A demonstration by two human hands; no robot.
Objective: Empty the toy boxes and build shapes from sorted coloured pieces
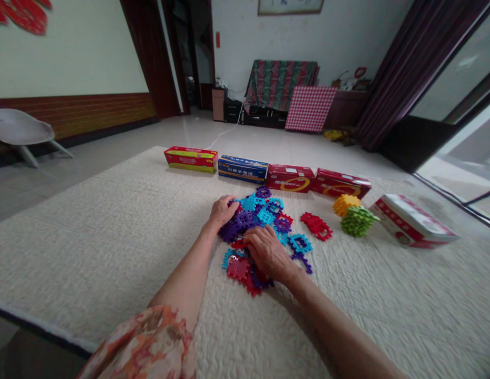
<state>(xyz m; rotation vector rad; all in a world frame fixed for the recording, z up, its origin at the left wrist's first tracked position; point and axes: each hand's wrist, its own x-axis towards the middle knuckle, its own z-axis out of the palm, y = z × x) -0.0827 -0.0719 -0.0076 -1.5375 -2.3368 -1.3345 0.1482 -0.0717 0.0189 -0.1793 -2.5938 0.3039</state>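
Notched plastic building pieces in purple, light blue and red lie in a loose pile (264,216) on the cream quilted mat. At the pile's left edge my left hand (223,211) has its fingers curled against a stack of purple building pieces (242,223). My right hand (268,252) reaches over the near part of the heap. Its bent fingers close on a red building piece (239,243), partly hidden beneath them. Nearer to me, a red piece (239,268) overlaps other pieces. Just right of the pile are a light-blue square frame (300,243) and a few red pieces (316,225).
Beyond the pile stand a red-yellow box (192,159), a blue box (243,169) and two red boxes (290,179). To the right are yellow pieces (346,204), green pieces (358,221) and a white-red box (414,221). The mat's edge (43,329) shows at lower left.
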